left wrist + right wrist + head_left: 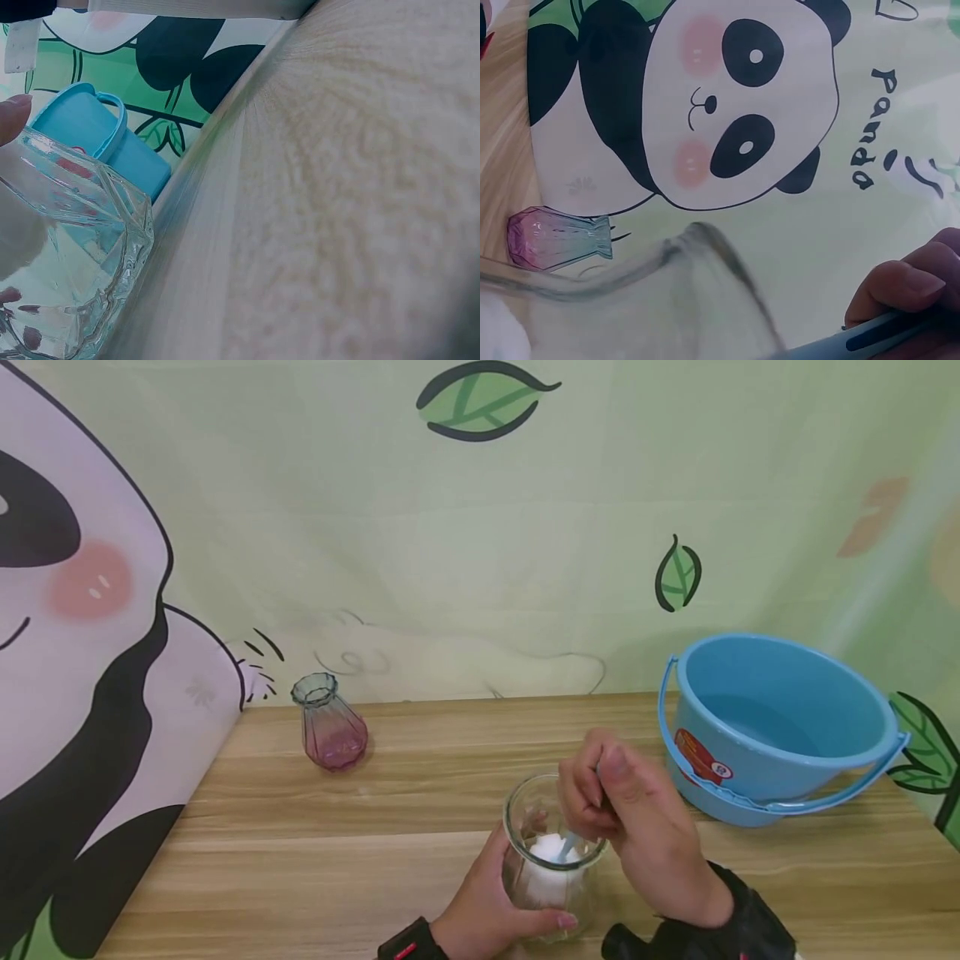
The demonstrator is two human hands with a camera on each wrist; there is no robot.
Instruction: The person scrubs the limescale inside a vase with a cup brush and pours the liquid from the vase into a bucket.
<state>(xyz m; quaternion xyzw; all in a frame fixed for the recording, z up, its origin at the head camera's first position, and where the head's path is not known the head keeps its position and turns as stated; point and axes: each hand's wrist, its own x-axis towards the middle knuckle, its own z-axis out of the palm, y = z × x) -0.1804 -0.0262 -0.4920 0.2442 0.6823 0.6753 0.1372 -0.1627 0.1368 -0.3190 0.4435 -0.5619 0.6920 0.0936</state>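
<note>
A clear glass jar (588,881) stands tilted near the table's front edge, with my left hand (483,902) gripping it round the side, thumb across the front. In the left wrist view, the jar's faceted glass (97,247) fills the lower left. My right hand (641,831), above the mouth, grips the pale blue handle (870,337) of a sponge brush. Its white head (551,847) is inside the jar; in the right wrist view the white head (499,334) shows at the lower left edge. My right fingers hide most of the handle from the head camera.
A blue bucket (780,718) with its handle down stands at the back right. Toward the back left is a small pink-and-grey glass vase (335,731). A cloth backdrop (480,552) with a panda and leaves hangs behind the wooden table (315,860).
</note>
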